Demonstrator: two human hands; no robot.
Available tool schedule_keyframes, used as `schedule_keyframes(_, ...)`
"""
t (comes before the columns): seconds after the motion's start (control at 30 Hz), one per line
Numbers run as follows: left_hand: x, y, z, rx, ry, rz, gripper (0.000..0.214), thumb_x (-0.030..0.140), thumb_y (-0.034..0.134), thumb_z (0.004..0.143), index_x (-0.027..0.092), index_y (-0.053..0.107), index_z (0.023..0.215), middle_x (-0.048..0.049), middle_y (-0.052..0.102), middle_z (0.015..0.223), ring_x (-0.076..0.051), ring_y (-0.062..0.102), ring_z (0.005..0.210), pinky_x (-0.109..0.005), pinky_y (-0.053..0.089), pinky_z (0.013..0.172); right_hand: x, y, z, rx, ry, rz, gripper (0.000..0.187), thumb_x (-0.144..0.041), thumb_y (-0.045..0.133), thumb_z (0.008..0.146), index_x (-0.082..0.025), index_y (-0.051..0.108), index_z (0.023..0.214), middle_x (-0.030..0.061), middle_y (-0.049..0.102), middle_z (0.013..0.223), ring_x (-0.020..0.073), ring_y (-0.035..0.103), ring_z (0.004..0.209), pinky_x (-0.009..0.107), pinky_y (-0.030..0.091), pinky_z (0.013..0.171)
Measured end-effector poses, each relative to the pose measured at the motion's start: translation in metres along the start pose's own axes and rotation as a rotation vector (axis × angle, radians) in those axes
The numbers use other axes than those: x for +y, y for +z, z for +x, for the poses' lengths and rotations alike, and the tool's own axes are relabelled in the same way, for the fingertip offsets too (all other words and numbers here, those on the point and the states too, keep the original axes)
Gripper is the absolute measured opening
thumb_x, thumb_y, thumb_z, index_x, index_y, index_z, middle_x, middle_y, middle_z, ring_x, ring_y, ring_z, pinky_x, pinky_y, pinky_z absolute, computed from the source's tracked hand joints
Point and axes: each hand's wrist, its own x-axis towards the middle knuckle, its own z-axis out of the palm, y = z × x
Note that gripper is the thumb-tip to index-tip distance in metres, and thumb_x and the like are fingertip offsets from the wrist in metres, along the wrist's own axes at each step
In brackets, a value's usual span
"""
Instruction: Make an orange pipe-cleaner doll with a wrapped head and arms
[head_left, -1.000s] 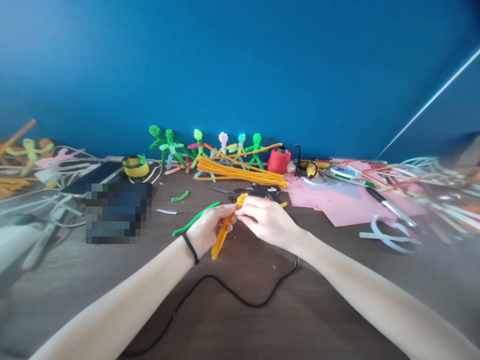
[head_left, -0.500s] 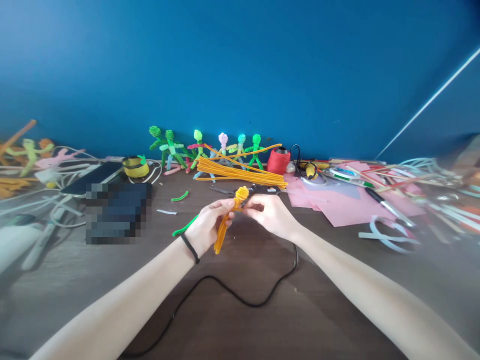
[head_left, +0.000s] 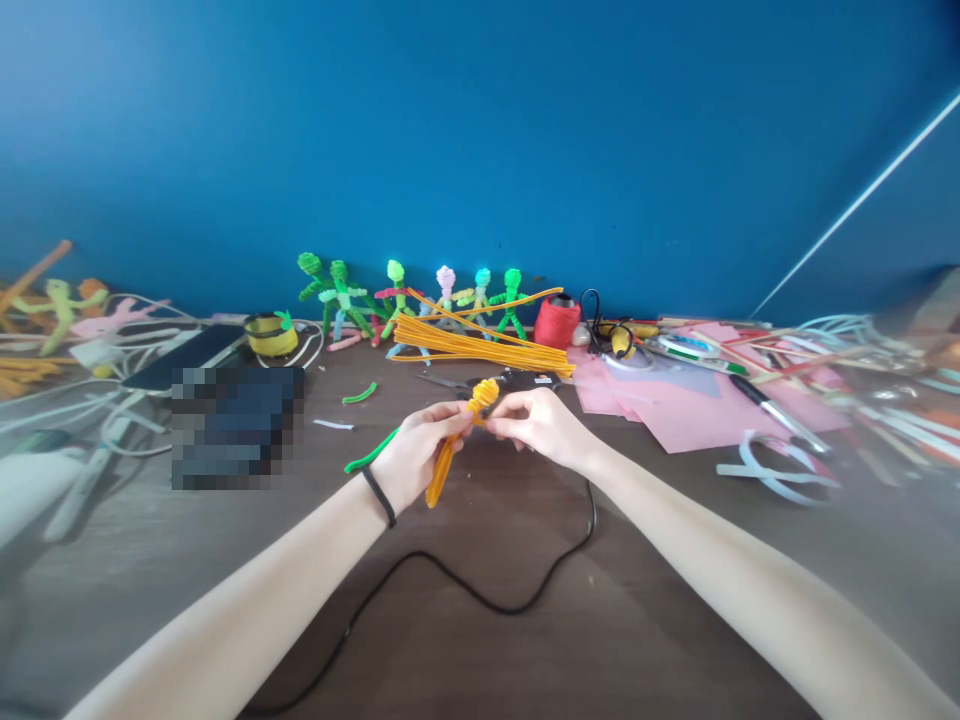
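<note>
With the orange fuzzy-stem piece (head_left: pixel 484 394) as the clock's centre, a yellow-green figure (head_left: pixel 56 312) stood far off between nine and ten o'clock, near tangled white cables (head_left: pixel 142 350). A dark, blurred-out slab (head_left: pixel 244 425) lay at nine, and a yellow-and-black roll (head_left: pixel 272 337) sat toward ten. A short green stem (head_left: pixel 360 393) lay near half past nine; a longer green stem (head_left: pixel 371 455) ran toward the left hand (head_left: pixel 420 445), partly hidden by it. That hand, a black band (head_left: pixel 379 497) at its wrist, was clamped on the orange piece, thumb and fingers pinching it below the wound, rounded top, while straight orange ends slanted out toward seven.

A row of fuzzy figures (head_left: pixel 395 272) spread from ten round to one, behind an orange stem bundle (head_left: pixel 487 347) just past twelve. A black cord (head_left: pixel 487 602) curved across the dark table (head_left: pixel 645 620) from about seven to four. The right hand (head_left: pixel 544 430) had its fingertips together on the orange piece's right side; exactly which strand they gripped could not be told. Beyond, a red roll (head_left: pixel 557 325) stood near two, pink paper (head_left: pixel 690 415) lay near three with a black-and-silver marker (head_left: pixel 776 410) over it, and a pale curled strip (head_left: pixel 772 475) rested just past three.
</note>
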Motion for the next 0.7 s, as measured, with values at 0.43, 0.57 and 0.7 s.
schedule_keyframes(0.43, 0.008, 0.010, -0.011, 0.036, 0.114, 0.281, 0.010, 0.018, 0.058, 0.070, 0.009, 0.061, 0.070, 0.0014, 0.052, 0.053, -0.006, 0.047, 0.046, -0.018, 0.039, 0.048, 0.017, -0.001, 0.009, -0.074, 0.005, 0.154, 0.021, -0.030, 0.064, 0.065, -0.011, 0.064, 0.072, 0.0000, 0.055, 0.055, 0.0059, 0.042, 0.041, 0.019, 0.031, 0.037)
schedule_keyframes(0.57, 0.007, 0.009, -0.011, -0.064, 0.050, 0.220, 0.011, 0.020, 0.060, 0.068, 0.010, 0.060, 0.065, 0.0016, 0.053, 0.057, -0.004, 0.046, 0.045, -0.017, 0.037, 0.047, 0.019, -0.005, 0.010, -0.087, -0.059, 0.102, 0.009, -0.020, 0.061, 0.065, -0.011, 0.062, 0.067, -0.0015, 0.052, 0.050, 0.0068, 0.043, 0.042, 0.020, 0.034, 0.039)
schedule_keyframes(0.7, 0.007, 0.009, -0.013, -0.117, 0.011, 0.270, 0.011, 0.019, 0.062, 0.066, 0.010, 0.059, 0.061, 0.0016, 0.053, 0.055, -0.004, 0.047, 0.044, -0.018, 0.038, 0.046, 0.018, -0.008, 0.008, -0.074, -0.216, -0.040, 0.019, -0.003, 0.049, 0.060, -0.011, 0.064, 0.069, 0.0004, 0.057, 0.060, 0.0084, 0.049, 0.050, 0.020, 0.038, 0.048)
